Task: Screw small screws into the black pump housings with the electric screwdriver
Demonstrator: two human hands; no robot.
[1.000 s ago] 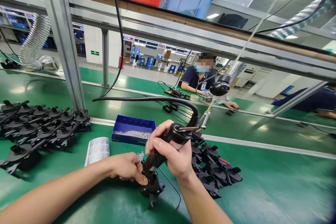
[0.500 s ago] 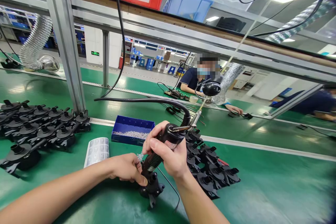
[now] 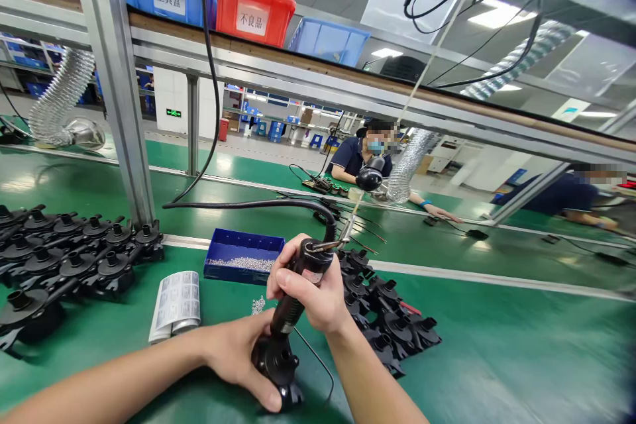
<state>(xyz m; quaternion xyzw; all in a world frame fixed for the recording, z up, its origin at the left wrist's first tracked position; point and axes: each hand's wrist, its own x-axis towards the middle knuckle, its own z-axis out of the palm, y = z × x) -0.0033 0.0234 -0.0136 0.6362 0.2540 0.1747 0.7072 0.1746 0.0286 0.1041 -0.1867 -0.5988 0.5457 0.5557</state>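
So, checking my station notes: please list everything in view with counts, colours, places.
Worktop: one near, green, foreground
Corded tool: one, black, centre front
Front part: one, black, at the tool's lower end
Left parts: at least ten, black, left
Right parts: several, black, right
Tray: one, blue, left of centre
Small metal pieces: many, silver, in the tray and before it
Printed roll: one, whitish, front left of tray
Cables: several, black, overhead and behind
Metal shelving: one, silver, above the worktop
Bins: at least three blue, one red, on the shelving
Flexible ducts: three, silver, left and right
People: two, dark clothing, across the worktop
Left hand: one, bare, against the front part
Right hand: one, bare, around the tool
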